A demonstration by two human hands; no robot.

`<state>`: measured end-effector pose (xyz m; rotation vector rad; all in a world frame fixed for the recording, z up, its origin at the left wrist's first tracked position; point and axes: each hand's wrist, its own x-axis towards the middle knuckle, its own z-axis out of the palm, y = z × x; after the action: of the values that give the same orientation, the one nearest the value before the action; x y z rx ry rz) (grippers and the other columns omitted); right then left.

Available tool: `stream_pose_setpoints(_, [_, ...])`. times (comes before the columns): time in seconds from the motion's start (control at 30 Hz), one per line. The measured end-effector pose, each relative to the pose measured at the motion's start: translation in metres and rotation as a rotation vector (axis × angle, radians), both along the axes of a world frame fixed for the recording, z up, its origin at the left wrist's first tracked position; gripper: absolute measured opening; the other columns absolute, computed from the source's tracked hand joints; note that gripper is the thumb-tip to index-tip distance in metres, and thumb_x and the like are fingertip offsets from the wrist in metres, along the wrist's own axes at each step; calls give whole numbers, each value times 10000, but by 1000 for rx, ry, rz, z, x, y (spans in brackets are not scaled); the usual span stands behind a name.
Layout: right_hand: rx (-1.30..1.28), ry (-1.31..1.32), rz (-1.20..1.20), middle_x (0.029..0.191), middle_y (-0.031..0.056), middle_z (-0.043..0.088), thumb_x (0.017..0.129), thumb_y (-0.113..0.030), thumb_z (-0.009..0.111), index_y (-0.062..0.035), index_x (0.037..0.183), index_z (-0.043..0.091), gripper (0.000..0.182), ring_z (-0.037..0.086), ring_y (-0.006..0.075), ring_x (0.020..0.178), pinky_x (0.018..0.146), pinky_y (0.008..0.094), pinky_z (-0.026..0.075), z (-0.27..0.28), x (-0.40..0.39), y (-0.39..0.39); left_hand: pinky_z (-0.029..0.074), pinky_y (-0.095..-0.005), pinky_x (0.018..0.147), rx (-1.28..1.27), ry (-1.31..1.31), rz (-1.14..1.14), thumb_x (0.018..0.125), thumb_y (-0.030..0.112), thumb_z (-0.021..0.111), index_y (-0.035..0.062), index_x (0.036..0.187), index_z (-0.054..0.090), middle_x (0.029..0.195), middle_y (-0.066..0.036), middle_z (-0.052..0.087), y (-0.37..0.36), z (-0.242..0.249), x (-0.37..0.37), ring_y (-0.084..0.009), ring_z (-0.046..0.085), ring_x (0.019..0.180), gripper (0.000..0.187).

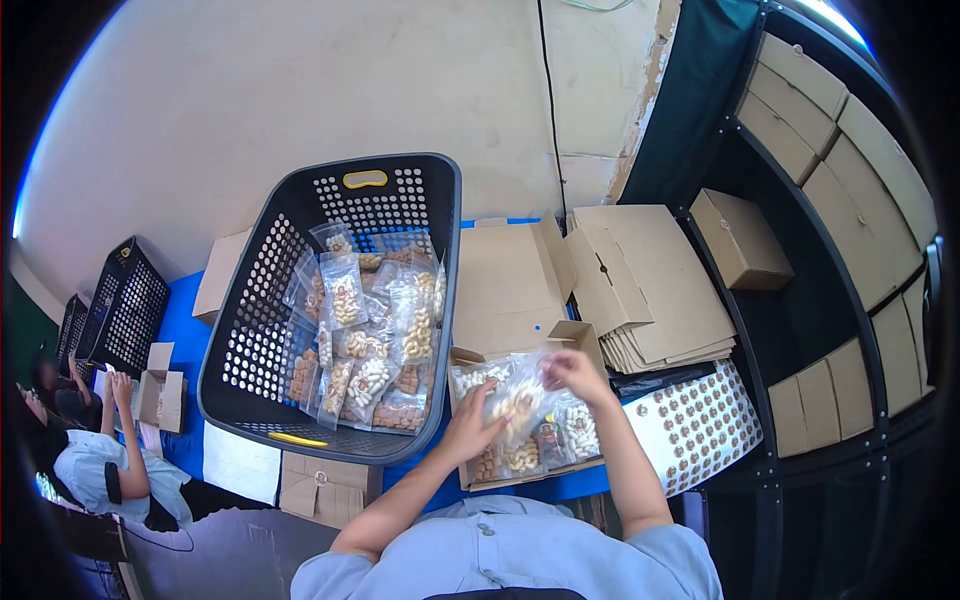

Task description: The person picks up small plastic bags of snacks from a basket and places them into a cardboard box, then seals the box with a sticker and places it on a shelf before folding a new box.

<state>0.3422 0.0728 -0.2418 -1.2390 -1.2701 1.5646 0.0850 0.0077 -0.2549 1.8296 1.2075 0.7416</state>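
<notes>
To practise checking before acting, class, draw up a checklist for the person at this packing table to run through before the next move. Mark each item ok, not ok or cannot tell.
1. Left hand on the clear packet: ok.
2. Right hand gripping the packet's top: cannot tell; that area is blurred.
3. Open cardboard box directly in front of the person: ok, with filled packets inside.
4. Clear packet laid down in the box: not ok; it is held up over it.
5. More filled packets in the black plastic basket: ok.
6. Sticker sheet uncovered: not ok; black plastic lies along its back edge.
</notes>
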Motion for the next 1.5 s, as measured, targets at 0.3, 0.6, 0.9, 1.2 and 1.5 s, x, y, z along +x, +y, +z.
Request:
stream_pose_setpoints(0.3, [145,-581,-494,999,142,658,848,-97,698,4,1172,594,355,654,252,905,777,363,543,-59,30,9,203,-522,1156,138,482,-38,931,351,551,59,1477,284,1541,-208,235,29,-52,4,-444,183,1422,674])
stream_pose_setpoints(0.6, [481,-1014,-101,1370,260,460,830,-251,702,-140,1321,558,523,402,441,1293,1096,485,326,-81,-9,-21,137,-501,1179,114,706,-110,896,303,588,66,1417,408,1557,-181,228,23,-51,6,-427,172,1437,600])
stream_pose_setpoints(0.9, [614,-989,-127,1374,272,445,874,-202,661,-61,1336,500,509,419,412,1287,1073,477,348,-39,-33,3,468,-429,966,195,-52,-634,933,210,583,115,1260,569,1205,-108,621,-30,161,13,-306,592,1100,340])
stream_pose_setpoints(1.2, [1183,-656,-122,1283,184,530,888,-130,619,-57,1277,545,403,441,412,1254,1043,474,373,160,-144,46,512,-405,820,556,351,-95,906,201,613,105,1074,666,997,-115,685,28,266,-97,-296,654,919,201])
stream_pose_setpoints(1.5, [1602,-849,293,1214,199,557,811,-111,622,-25,1102,606,304,458,392,1247,1010,457,404,184,-289,130,516,-434,873,132,813,278,843,224,619,122,1119,676,1038,-177,681,140,157,-236,-333,653,978,300])
